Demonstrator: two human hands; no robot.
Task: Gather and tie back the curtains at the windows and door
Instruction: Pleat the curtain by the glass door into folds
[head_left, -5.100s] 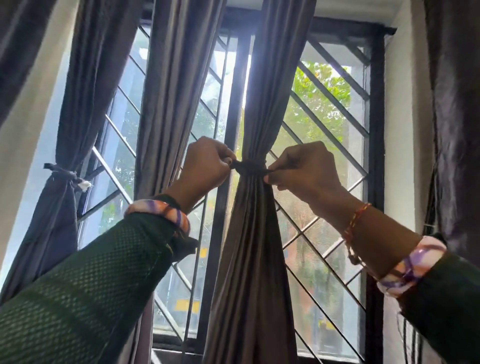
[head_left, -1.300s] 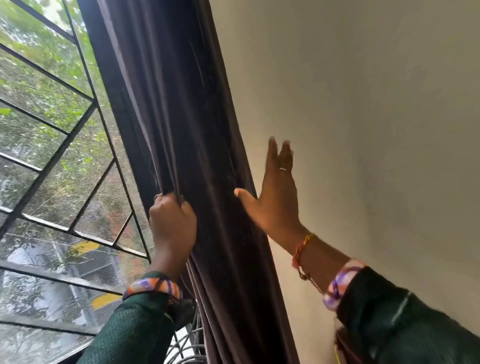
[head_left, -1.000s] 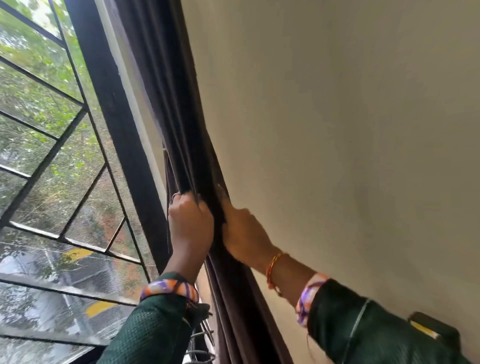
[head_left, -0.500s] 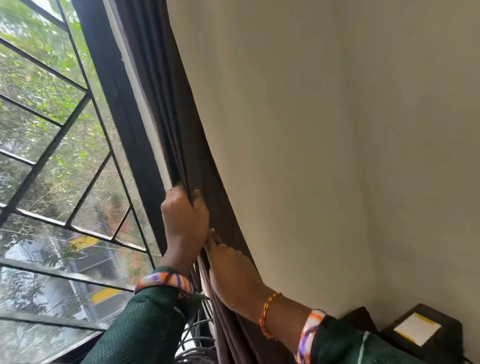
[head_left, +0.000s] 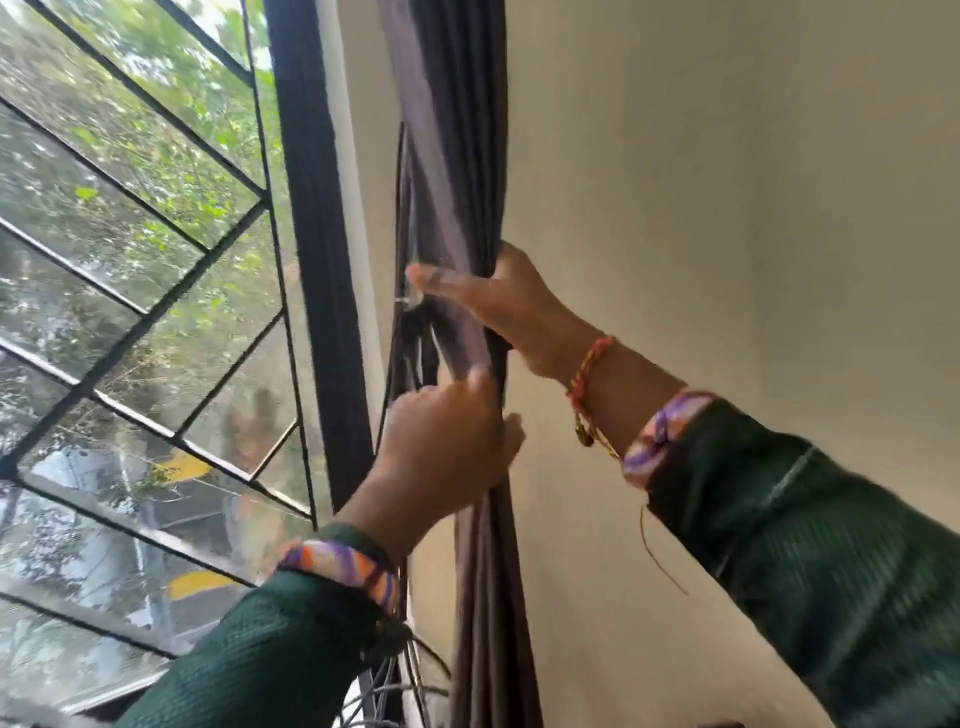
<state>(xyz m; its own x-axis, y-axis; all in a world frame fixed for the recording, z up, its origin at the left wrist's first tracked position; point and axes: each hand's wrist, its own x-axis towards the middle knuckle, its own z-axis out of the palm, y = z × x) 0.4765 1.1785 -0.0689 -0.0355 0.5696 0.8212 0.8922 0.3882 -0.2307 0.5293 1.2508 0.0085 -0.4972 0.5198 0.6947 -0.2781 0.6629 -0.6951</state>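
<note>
A dark grey-brown curtain (head_left: 460, 156) hangs bunched into a narrow bundle between the window frame and the cream wall. My right hand (head_left: 498, 306) wraps round the bundle from the wall side, with its thumb stretched across the front. Just below it, my left hand (head_left: 447, 436) grips the same bundle from the window side. A thin dark strap (head_left: 400, 208) hangs along the curtain's left edge near a small hook; its lower end is blurred behind my right thumb.
The black window frame (head_left: 317, 260) and its diagonal metal grille (head_left: 156, 223) fill the left, with trees outside. The plain cream wall (head_left: 727, 208) takes up the right. Loose cables (head_left: 395, 696) hang below my left sleeve.
My right hand has risen from below my left hand to above it on the curtain. The bundle now sits closer to the wall, clear of the window frame.
</note>
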